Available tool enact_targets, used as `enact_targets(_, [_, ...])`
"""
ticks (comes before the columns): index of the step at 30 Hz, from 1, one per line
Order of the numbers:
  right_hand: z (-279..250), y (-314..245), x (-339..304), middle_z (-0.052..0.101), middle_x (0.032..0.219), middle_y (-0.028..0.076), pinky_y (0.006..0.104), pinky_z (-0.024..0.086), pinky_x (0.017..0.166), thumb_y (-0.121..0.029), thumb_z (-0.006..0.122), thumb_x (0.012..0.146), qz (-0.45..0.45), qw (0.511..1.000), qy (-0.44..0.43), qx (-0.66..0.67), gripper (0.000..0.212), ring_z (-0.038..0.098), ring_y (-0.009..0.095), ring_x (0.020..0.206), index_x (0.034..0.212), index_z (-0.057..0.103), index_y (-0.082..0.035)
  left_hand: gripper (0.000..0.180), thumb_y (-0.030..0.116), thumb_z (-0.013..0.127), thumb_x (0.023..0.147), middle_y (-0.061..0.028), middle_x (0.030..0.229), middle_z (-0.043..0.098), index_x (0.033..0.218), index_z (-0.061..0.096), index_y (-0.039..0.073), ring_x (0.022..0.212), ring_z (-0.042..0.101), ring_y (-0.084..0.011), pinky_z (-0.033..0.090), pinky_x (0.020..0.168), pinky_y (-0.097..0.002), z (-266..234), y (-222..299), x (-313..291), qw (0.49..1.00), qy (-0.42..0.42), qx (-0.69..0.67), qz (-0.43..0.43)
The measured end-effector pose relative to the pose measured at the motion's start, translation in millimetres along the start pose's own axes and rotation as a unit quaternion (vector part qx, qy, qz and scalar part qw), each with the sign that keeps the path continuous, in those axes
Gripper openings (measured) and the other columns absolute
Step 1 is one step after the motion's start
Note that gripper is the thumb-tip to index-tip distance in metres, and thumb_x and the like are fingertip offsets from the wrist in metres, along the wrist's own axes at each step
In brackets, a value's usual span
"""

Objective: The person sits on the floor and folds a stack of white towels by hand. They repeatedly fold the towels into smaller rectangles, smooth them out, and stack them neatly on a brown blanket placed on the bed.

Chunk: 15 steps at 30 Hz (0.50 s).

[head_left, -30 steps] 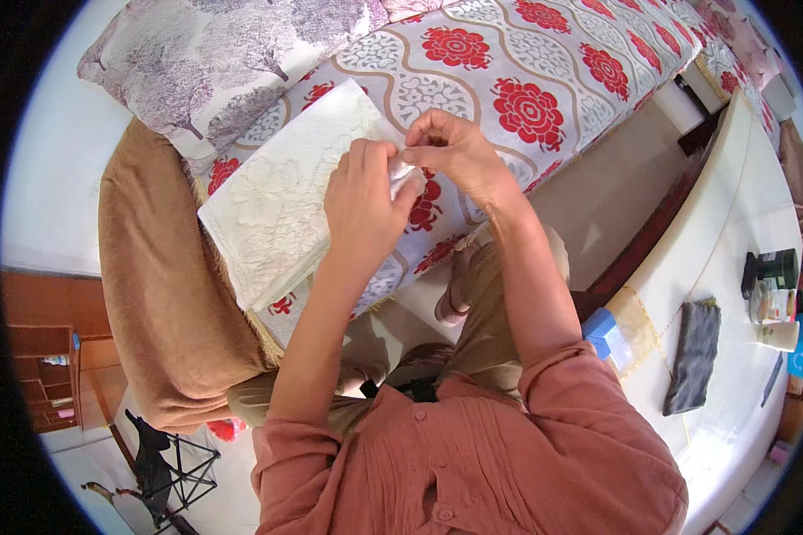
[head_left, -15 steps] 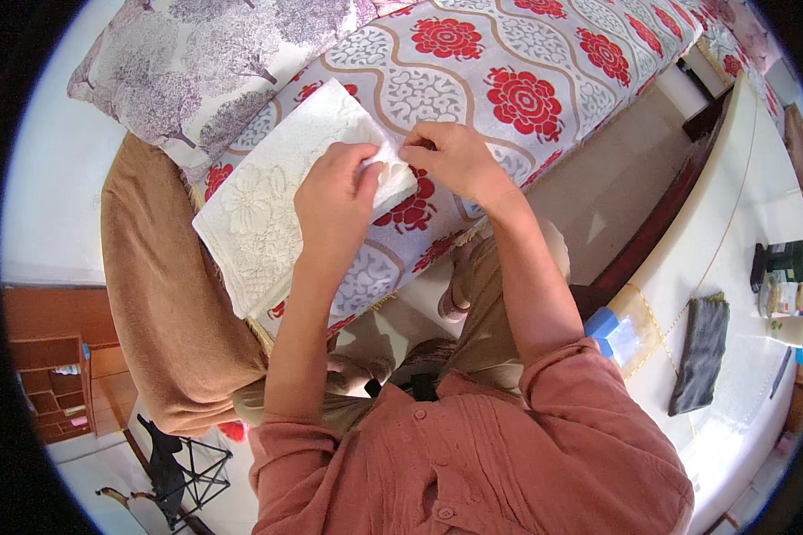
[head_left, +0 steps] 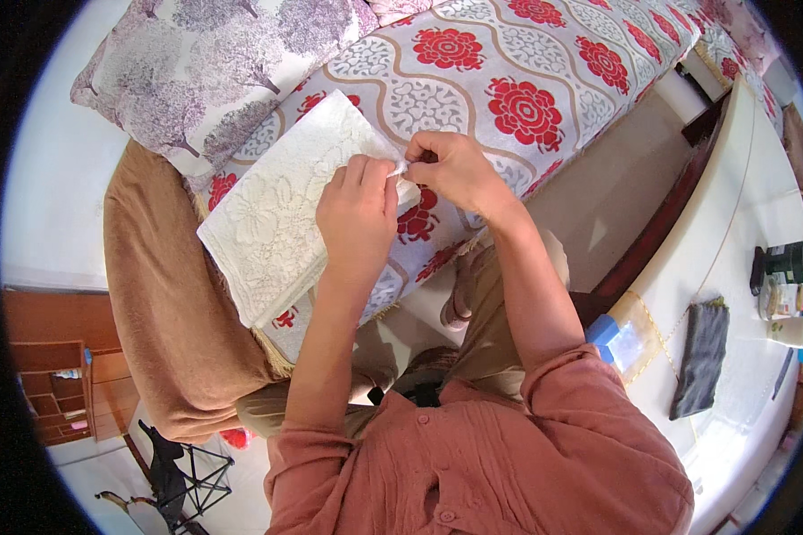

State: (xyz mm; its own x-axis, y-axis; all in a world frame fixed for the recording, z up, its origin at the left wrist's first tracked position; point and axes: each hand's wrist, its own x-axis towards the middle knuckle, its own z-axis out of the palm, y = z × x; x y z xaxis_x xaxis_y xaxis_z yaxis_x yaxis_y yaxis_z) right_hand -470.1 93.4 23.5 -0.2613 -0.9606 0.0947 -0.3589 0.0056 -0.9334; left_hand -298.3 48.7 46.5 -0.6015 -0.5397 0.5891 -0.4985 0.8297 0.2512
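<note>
A folded white cloth (head_left: 281,209) with a raised floral pattern lies on the seat cover (head_left: 419,102), which has red flowers and grey scrolls. At the cloth's right corner, my left hand (head_left: 361,201) is closed with its fingertips on the fabric. Right beside it, my right hand (head_left: 455,174) pinches a small bit of the same corner between thumb and forefinger. The two hands nearly touch, and the fingers partly hide the pinched fabric.
A tree-print cushion (head_left: 214,76) rests at the far left, above a brown-covered armrest (head_left: 165,294). On the right, a pale table (head_left: 732,223) bears a dark folded cloth (head_left: 700,357), a blue box (head_left: 602,332) and several containers. A black folding frame (head_left: 187,477) stands at lower left.
My left hand has moved right and slightly down, closing in on my right hand at the cloth's corner. The cloth sits slightly lower in view.
</note>
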Motion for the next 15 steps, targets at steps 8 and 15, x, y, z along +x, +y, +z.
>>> enact_targets(8, [-2, -8, -4, 0.062, 0.076, -0.002, 0.0279, 0.045, 0.064, -0.011, 0.072, 0.083, 0.030, 0.983, -0.046, 0.173, 0.013, 0.054, 0.009, 0.071, 0.089, 0.068, 0.000, 0.025, 0.007, 0.069, 0.084, -0.0116, 0.100, 0.066, 0.109, 0.067, 0.006, 0.088, 0.065, -0.0334, 0.052, 0.076, -0.0417, -2, 3, -2, 0.999, 0.001, 0.041, 0.009])
enact_targets(15, [-9, 2, -4, 0.068, 0.076, 0.006, 0.0286, 0.048, 0.065, -0.016, 0.070, 0.085, 0.048, 0.996, 0.004, -0.072, 0.018, 0.058, 0.011, 0.069, 0.094, 0.070, 0.000, 0.025, 0.008, 0.067, 0.089, -0.0138, 0.104, 0.067, 0.114, 0.067, 0.005, 0.087, 0.066, -0.0317, 0.052, 0.078, -0.0396, -52, -13, 31, 0.999, 0.036, -0.018, -0.035])
